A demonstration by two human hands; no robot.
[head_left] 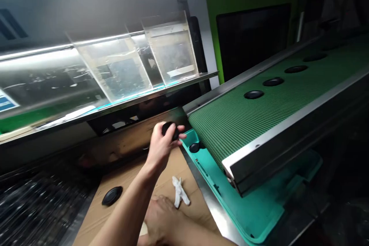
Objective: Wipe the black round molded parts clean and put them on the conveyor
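Eight black rubber discs (112,195) show. Leftmost, a blue label (7,102) is unreadable beside two clear acrylic bins (115,69) on a shelf (150,98). One disc lies on brown cardboard (89,219), near a white rag (180,192) by the right hand (161,219), fingers together. The left hand (163,150) clamps one between its fingers; one sits in a teal tray (245,207); five line a green mesh conveyor belt (245,115).

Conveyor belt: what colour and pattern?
The conveyor belt is green with a fine dark mesh grid, clearest in the head view.
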